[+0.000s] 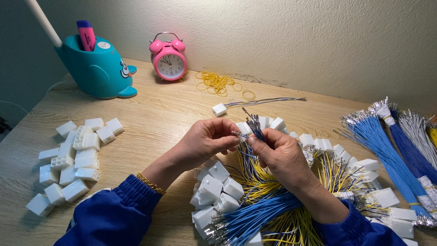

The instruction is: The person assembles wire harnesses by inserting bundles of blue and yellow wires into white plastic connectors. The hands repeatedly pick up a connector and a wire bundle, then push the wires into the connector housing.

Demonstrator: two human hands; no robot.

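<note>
A small bunch of wires (254, 126) with metal tips stands upright just above the middle of the desk (159, 118), pinched in the right hand (277, 152), whose fingers are closed tight around the bunch. The left hand (207, 139) meets it from the side, thumb and forefinger pressed together on a single wire tip (238, 134); the two hands touch at the fingertips.

Directly beneath them lies a tangle of blue and yellow harnesses (268, 205) with white plugs (211, 187) attached. To the right, blue wire bundles (387, 155) fan out toward the desk's edge. A loose heap of white housings (75, 159) sits well apart on the left, with bare wood between it and the hands. Behind, one finished plug (219, 109) lies alone, then rubber bands (218, 83), a pink clock (168, 59) and a teal holder (98, 66) near the wall.
</note>
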